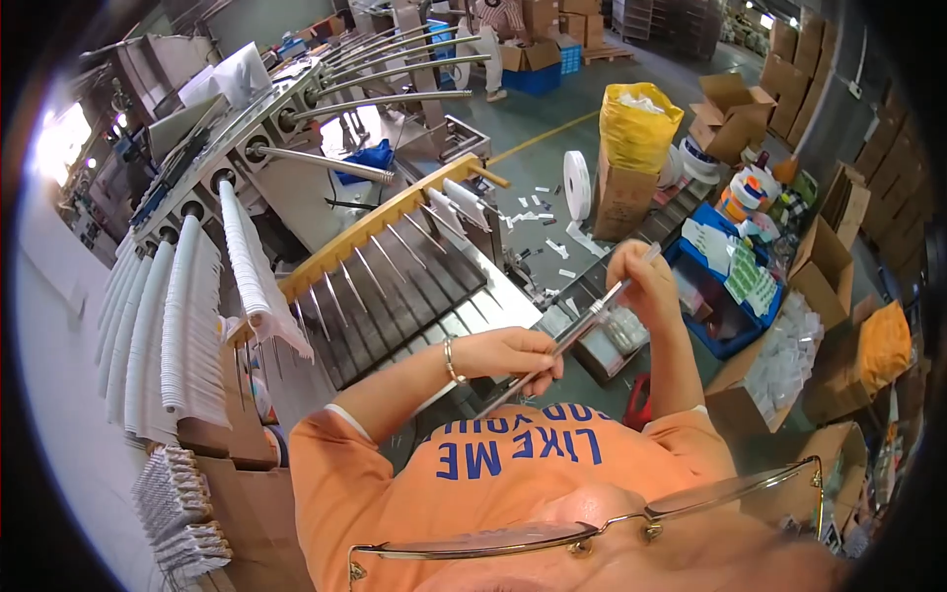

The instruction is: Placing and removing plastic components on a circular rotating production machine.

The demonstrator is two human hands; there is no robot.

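Observation:
A long, slim, shiny rod or tube (pixel 576 329) slants across in front of my chest, its kind not clear. Both of my hands are closed on it: my left hand (pixel 513 357), below a bracelet, grips the lower part, and my right hand (pixel 643 284) holds the upper end. Small pale bits sit on the rod between the hands, too small to name. Just beyond my left hand stands a wooden bar (pixel 380 222) with several thin metal pins over a dark tray (pixel 414 296). White stacked pieces (pixel 458 205) hang at the bar's far end.
On the left, a machine's curved rail carries rods loaded with white stacked pieces (pixel 192 316) and bare rods (pixel 385 103). To the right are a yellow bag (pixel 639 123) on a carton, a blue crate (pixel 725 331) and open cartons (pixel 824 261). White scraps litter the floor.

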